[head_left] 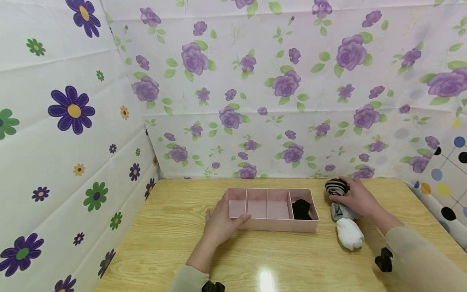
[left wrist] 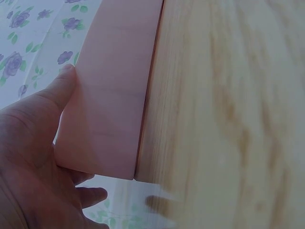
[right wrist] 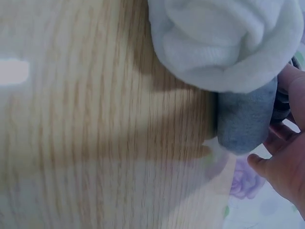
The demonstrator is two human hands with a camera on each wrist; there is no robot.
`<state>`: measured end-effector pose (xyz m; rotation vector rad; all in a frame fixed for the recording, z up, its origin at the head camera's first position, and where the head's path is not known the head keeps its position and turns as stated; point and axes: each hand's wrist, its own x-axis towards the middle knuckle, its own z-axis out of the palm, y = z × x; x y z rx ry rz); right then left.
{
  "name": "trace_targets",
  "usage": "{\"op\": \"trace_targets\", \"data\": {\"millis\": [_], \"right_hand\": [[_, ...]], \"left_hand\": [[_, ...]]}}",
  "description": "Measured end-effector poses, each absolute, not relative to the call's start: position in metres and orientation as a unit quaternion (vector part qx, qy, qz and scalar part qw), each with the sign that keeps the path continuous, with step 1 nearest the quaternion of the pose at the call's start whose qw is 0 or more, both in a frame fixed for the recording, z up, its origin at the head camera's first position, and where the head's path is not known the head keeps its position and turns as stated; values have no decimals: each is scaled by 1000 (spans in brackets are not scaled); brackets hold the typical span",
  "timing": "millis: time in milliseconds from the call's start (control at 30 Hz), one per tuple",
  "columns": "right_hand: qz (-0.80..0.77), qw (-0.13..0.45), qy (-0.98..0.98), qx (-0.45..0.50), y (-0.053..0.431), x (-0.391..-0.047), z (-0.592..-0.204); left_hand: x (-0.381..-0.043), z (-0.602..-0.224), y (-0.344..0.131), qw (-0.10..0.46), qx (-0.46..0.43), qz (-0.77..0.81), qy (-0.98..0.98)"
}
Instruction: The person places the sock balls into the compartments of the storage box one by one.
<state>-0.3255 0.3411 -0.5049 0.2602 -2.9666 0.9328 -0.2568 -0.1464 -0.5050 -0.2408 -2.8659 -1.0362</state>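
A pink divided box point(head_left: 277, 225) rests on the wooden table. My left hand point(head_left: 221, 223) holds its left end, thumb over the front rim and fingers along the end wall; the left wrist view shows the thumb at the rim of the pink wall point(left wrist: 109, 95). A black rolled sock point(head_left: 301, 209) lies in the rightmost compartment. Right of the box, my right hand point(head_left: 359, 198) grips a rolled striped sock point(head_left: 336, 187) between thumb and fingers. Nearer me lie a grey rolled sock point(head_left: 339, 211), partly under that hand, and a white rolled sock point(right wrist: 224, 43).
The wooden table point(head_left: 175, 243) meets a wall covered in rose-print sheeting point(head_left: 255, 134) at its back edge. Flower-print sheeting point(head_left: 73, 162) hangs along the left side, and dotted sheeting point(head_left: 445, 182) on the right.
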Motion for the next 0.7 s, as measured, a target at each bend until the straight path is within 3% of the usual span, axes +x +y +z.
{"op": "trace_targets", "data": {"millis": [700], "right_hand": [[334,58,-935,106,309,-300,-476]], "left_hand": [[-257,-505,-146,40,-80,-338,-937]]}}
